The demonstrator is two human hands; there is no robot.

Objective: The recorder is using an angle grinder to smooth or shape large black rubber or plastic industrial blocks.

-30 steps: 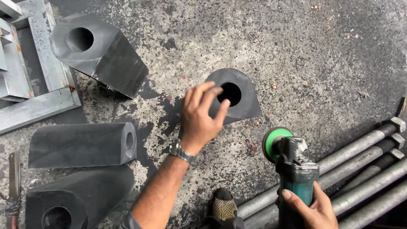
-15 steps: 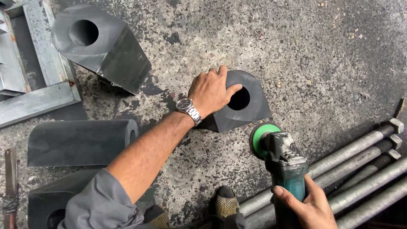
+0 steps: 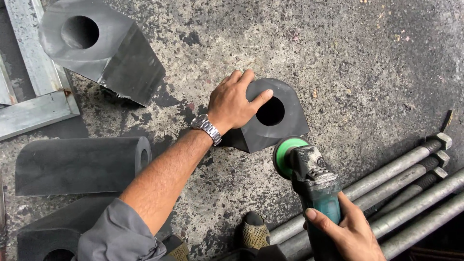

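the left hand (image 3: 233,104) has moved onto the dark bored block (image 3: 278,118), now pressing it flat; the right hand (image 3: 345,229), clamped on the grinder (image 3: 311,181), has brought its green disc near the block's edge.

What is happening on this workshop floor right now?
A person works over a concrete floor. The left hand rests on a dark block with a round hole, steadying it. The right hand grips an angle grinder, its green-backed disc at the block's near edge. Similar blocks lie to the left, long bolts to the right.
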